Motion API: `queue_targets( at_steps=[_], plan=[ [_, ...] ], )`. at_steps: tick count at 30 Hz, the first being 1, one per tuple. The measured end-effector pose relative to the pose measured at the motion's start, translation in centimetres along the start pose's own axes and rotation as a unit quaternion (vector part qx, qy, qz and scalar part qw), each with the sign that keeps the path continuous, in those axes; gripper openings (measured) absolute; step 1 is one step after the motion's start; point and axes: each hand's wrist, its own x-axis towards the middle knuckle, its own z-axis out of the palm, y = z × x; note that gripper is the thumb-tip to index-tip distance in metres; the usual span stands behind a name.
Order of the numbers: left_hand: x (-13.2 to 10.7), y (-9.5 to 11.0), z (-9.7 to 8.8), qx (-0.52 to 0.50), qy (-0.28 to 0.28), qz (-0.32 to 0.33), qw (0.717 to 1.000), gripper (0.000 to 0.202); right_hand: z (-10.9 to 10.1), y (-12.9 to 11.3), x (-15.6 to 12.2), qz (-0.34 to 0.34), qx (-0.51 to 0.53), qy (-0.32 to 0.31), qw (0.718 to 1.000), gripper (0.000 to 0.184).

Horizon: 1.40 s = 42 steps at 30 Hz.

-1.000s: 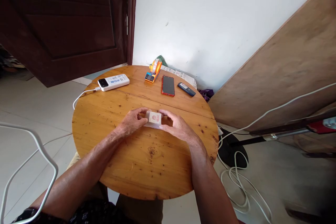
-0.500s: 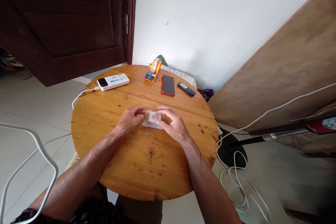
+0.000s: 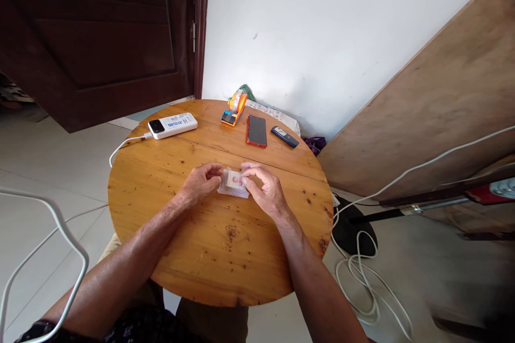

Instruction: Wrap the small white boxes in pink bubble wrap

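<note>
— Where's the small box (image 3: 232, 180)?
— Mid-table (image 3: 225, 249). The left hand (image 3: 200, 185) pinches it at 9 o'clock, the right hand (image 3: 263, 191) at 3.
— Handling?
— Probably light and stiff — the clear wrap looks slippery, so grip the side faces.

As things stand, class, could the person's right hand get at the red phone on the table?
Probably yes: the red phone lies flat beyond the right hand, only bare table between. That hand, with the left hand, grips the small box, so it must let go first.

Your right hand (image 3: 265, 193) covers one end of the small box (image 3: 231, 179), whose print is too small for you to read.
</note>
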Motion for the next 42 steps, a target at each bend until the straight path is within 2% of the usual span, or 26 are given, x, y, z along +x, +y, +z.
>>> queue_targets(
  at_steps=[1, 5, 8, 13, 21, 27, 30, 35, 39, 42],
  plan=[
    [-0.1, 0.0, 0.0, 0.001, -0.003, 0.002, 1.000, 0.042, -0.1, -0.1, 0.0, 0.005, 0.001, -0.009, 1.000, 0.005],
    [-0.2, 0.1, -0.1, 0.015, -0.012, 0.011, 1.000, 0.042, -0.5, -0.2, 0.0, 0.020, -0.006, -0.037, 0.999, 0.028],
    [-0.2, 0.2, 0.0, 0.027, -0.014, 0.016, 0.999, 0.042, -0.4, 0.0, -0.1, 0.034, -0.007, -0.047, 0.998, 0.036],
    [-0.4, 0.4, 0.1, 0.039, -0.006, 0.012, 0.999, 0.043, -0.3, 0.2, 0.0, 0.111, -0.019, -0.035, 0.993, 0.044],
    [-0.6, 0.8, 0.2, 0.082, 0.001, 0.026, 0.996, 0.047, -0.6, 0.3, 0.1, 0.166, 0.002, -0.028, 0.986, 0.039],
    [-0.6, 0.4, 0.6, 0.107, -0.004, 0.052, 0.993, 0.052, -0.1, 1.2, 0.4, 0.232, 0.036, -0.024, 0.972, 0.037],
    [-0.6, -0.2, 1.0, 0.114, 0.004, 0.064, 0.991, 0.053, -0.1, 1.2, 1.2, 0.227, 0.022, -0.050, 0.972, 0.034],
    [-0.8, -0.5, 1.6, 0.147, -0.003, 0.102, 0.984, 0.051, -0.6, 0.6, 3.4, 0.239, -0.009, -0.126, 0.963, 0.052],
    [-1.1, -0.2, 1.9, 0.206, 0.003, 0.118, 0.971, 0.045, -0.2, 0.9, 5.2, 0.265, -0.019, -0.138, 0.954, 0.046],
    [-1.4, -0.2, 2.1, 0.243, 0.000, 0.134, 0.961, 0.048, 0.9, 1.4, 5.9, 0.284, 0.006, -0.143, 0.948, 0.032]
  ],
)
